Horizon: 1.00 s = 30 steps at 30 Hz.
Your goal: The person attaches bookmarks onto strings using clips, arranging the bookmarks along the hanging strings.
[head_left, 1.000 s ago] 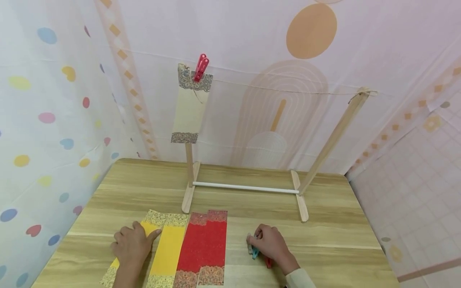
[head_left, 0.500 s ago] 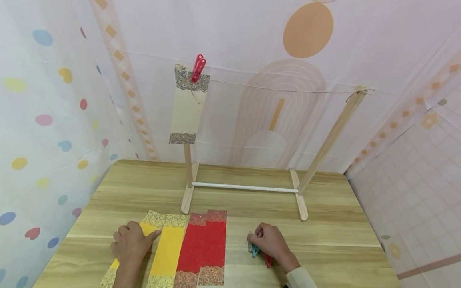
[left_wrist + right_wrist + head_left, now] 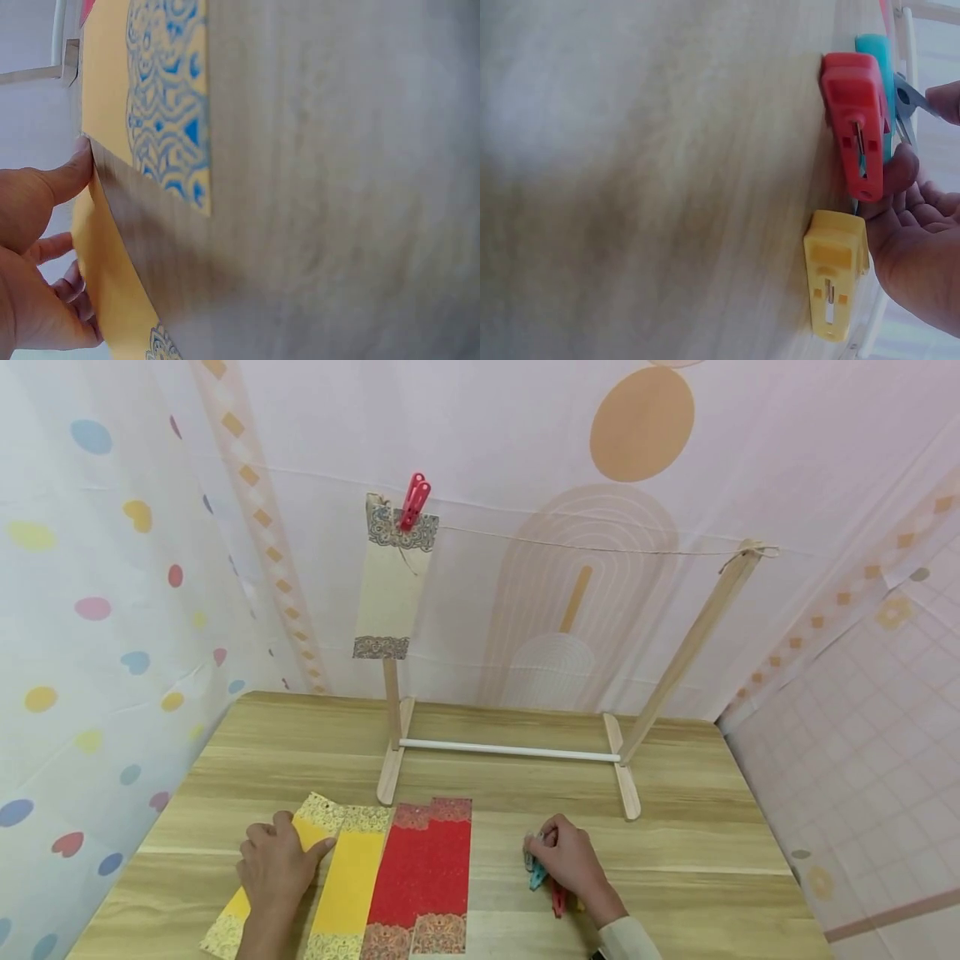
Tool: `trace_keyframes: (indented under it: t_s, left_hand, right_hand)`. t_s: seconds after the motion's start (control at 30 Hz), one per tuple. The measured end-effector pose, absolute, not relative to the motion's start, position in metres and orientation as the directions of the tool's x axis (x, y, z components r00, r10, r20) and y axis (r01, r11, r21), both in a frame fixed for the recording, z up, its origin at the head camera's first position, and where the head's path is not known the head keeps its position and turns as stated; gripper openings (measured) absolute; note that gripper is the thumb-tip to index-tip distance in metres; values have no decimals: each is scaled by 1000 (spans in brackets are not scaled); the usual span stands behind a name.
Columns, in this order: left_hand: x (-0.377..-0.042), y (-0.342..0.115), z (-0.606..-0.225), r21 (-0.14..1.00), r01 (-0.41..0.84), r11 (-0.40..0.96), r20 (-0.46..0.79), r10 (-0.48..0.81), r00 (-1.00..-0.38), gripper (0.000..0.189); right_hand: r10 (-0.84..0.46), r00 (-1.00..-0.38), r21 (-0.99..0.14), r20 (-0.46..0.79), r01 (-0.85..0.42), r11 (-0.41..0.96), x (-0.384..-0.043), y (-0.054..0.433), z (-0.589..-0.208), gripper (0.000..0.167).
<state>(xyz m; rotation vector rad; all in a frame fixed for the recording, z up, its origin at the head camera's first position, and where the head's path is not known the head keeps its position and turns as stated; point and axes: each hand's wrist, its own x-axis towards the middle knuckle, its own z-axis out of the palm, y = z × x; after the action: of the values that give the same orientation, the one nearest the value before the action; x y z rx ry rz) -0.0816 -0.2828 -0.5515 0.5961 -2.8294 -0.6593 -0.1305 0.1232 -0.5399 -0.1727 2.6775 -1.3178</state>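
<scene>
My left hand [image 3: 277, 870] spans the leftmost yellow patterned paper strip [image 3: 311, 833], holding it between thumb and fingers at its two edges. In the left wrist view the thumb also lies by a corner of the neighbouring yellow strip [image 3: 161, 90]. My right hand [image 3: 572, 858] pinches a grey clothespin [image 3: 905, 97] by its handle ends, just above the table. Beside those fingers are a teal clothespin [image 3: 537, 877] and a red clothespin [image 3: 851, 82]. A yellow clothespin [image 3: 834, 247] lies nearest the right wrist, mostly hidden in the head view.
Two overlapping red strips [image 3: 420, 868] lie right of the yellow ones. Behind stands a wooden frame [image 3: 693, 652] with a string [image 3: 555, 541] and a white crossbar [image 3: 510, 749]. A cream strip [image 3: 395, 589] hangs at its left post under a pink clothespin [image 3: 415, 502].
The right hand has moved slightly right and up with the grey clothespin; the teal one has shifted too. The left yellow strip has tilted a little under the left hand.
</scene>
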Motion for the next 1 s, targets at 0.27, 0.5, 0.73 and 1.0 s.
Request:
trace_keyframes:
  t_s: [0.27,0.5,0.73,1.0]
  left_hand:
    - [-83,-289,-548,422,-311,852,-1,-343,-939,81]
    - [-86,-287,-542,424,-300,855,68,-360,-930,76]
    - [-89,-283,-531,454,-276,847,128,-369,-921,73]
    - [-93,-274,-517,506,-207,837,223,-359,-906,65]
  right_hand:
    - [-81,-995,-840,-51,-1,543,-132,126,-539,28]
    - [33,-999,-907,-24,35,421,-137,128,-531,30]
    - [53,-996,-958,-68,80,274,-142,125,-523,28]
    - [-8,-999,-986,-36,34,162,-146,118,-515,34]
